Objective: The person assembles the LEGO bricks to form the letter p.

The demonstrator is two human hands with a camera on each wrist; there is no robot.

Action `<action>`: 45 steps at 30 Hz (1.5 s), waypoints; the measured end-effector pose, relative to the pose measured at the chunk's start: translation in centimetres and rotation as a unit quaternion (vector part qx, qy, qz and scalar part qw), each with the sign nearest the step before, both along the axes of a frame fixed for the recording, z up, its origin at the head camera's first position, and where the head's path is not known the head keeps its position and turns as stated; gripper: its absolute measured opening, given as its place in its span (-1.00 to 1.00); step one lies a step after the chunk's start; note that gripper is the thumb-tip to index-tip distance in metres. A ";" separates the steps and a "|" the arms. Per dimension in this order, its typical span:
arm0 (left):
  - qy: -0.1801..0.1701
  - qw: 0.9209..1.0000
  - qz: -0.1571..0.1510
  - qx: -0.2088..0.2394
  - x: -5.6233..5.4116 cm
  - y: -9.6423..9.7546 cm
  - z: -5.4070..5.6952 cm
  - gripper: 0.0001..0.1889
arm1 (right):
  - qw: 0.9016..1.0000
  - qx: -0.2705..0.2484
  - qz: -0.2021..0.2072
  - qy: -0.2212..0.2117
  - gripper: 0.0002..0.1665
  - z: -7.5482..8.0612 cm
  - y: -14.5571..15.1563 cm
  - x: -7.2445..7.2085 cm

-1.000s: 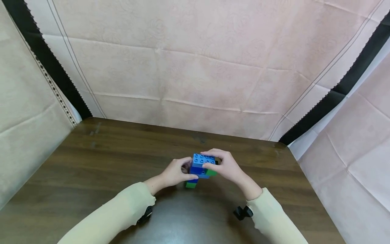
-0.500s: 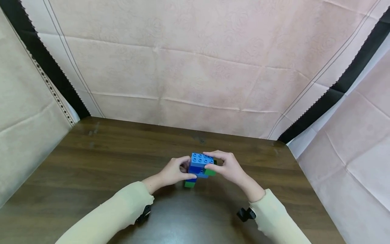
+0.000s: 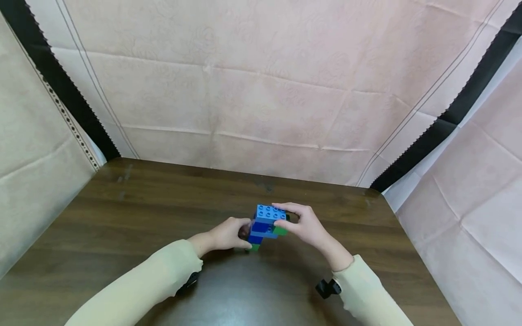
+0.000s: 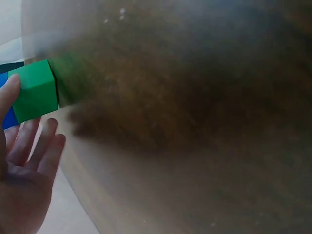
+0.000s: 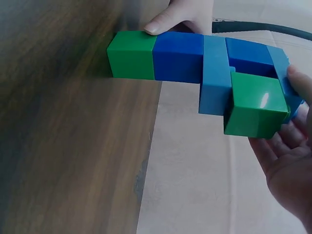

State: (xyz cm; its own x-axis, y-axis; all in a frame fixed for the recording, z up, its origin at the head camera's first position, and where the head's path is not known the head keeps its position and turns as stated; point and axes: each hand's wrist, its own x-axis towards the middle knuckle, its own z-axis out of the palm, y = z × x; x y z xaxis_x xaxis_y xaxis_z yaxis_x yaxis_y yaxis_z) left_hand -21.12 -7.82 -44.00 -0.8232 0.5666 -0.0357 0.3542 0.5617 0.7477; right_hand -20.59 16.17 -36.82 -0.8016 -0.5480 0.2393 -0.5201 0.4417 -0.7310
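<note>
Both hands are at one stack of blue and green toy building bricks (image 3: 264, 227), standing upright on the table. Its lowest brick is green (image 5: 131, 56), with a dark blue brick (image 5: 178, 57) above that. A lighter blue brick (image 5: 215, 78) crosses the middle; another green brick (image 5: 258, 105) sits higher, at the side. Light blue with studs is the top brick (image 3: 270, 213). My left hand (image 3: 222, 234) pinches the lower bricks, its thumb (image 5: 168, 17) where green meets dark blue. My right hand (image 3: 303, 222) grips the top brick between thumb and fingers.
A brown wooden table (image 3: 155, 199) lies under the stack. Pale fabric panels (image 3: 244, 90) with black edge strips (image 3: 444, 127) rise behind and at both sides. A small black device (image 3: 328, 288) is worn at the right wrist.
My left hand has slid down and slightly left, from the middle of the stack to its lowest bricks. The right hand keeps its hold at the top, almost unmoved.
</note>
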 end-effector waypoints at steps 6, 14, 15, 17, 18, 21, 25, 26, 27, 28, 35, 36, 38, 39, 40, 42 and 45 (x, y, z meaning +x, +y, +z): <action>-0.004 1.000 0.013 -0.015 0.0 0.1 0.1 -0.63 | 0.999 -0.018 0.042 0.017 -0.40 -0.5 0.1 -0.2; -0.012 0.999 0.045 0.028 0.0 0.4 0.2 -0.64 | 0.997 -0.076 -0.012 -0.024 -0.53 -0.5 0.3 -1.4; -0.016 0.998 0.054 0.037 0.1 0.4 0.3 -0.61 | 0.996 -0.086 -0.020 -0.025 -0.55 -0.4 0.4 -1.6; -0.018 0.996 0.066 0.055 0.3 0.5 0.5 -0.54 | 0.993 -0.106 -0.035 -0.030 -0.57 -0.1 0.4 -1.9; -0.018 0.995 0.071 0.063 0.4 0.6 0.6 -0.52 | 0.992 -0.115 -0.041 -0.032 -0.57 0.0 0.5 -2.2; -0.011 0.994 0.074 0.082 0.6 1.0 0.8 -0.49 | 0.988 -0.138 -0.064 -0.023 -0.56 0.4 0.4 -2.8; -0.003 0.993 0.059 0.100 0.8 1.5 0.9 -0.52 | 0.983 -0.158 -0.094 -0.019 -0.59 0.5 0.2 -3.9; -0.007 0.993 0.055 0.107 0.9 1.6 0.9 -0.51 | 0.982 -0.159 -0.101 -0.023 -0.60 0.5 0.1 -4.1; -0.015 0.992 0.053 0.112 1.0 1.7 0.9 -0.49 | 0.981 -0.161 -0.107 -0.031 -0.60 0.5 0.0 -4.4; -0.024 0.992 0.053 0.116 1.1 1.8 0.9 -0.46 | 0.980 -0.160 -0.114 -0.039 -0.60 0.5 -0.1 -4.7; -0.019 0.993 0.046 0.103 1.6 1.8 0.7 -0.07 | 0.972 -0.144 -0.161 -0.092 -0.58 0.2 -0.2 -5.9; -0.015 0.994 0.045 0.102 1.6 1.8 0.6 -0.04 | 0.971 -0.146 -0.165 -0.098 -0.58 0.0 -0.2 -6.0; -0.004 0.994 0.040 0.104 1.7 1.8 0.5 -0.03 | 0.969 -0.143 -0.173 -0.103 -0.57 -0.3 -0.2 -6.3; 0.000 0.994 0.040 0.105 1.8 1.8 0.5 -0.04 | 0.968 -0.142 -0.178 -0.106 -0.57 -0.5 -0.3 -6.4; 0.002 0.994 0.041 0.105 1.9 1.8 0.5 -0.05 | 0.967 -0.143 -0.183 -0.109 -0.58 -0.7 -0.3 -6.5; 0.003 0.993 0.046 0.106 2.0 1.8 0.4 -0.08 | 0.964 -0.145 -0.191 -0.115 -0.60 -1.0 -0.6 -6.7; 0.005 0.994 0.052 0.101 2.3 1.9 0.4 -0.11 | 0.960 -0.141 -0.206 -0.129 -0.65 -1.7 -1.0 -6.9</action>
State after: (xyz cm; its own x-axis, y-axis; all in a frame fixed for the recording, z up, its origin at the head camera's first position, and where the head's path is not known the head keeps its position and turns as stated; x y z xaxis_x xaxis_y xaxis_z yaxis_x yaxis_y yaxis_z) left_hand -18.79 -5.93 -43.59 -0.8774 0.4734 0.0782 0.3101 0.4351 0.8453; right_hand -27.50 15.21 -38.49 -0.9889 -0.1137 0.0958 -0.1290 0.3358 -0.9330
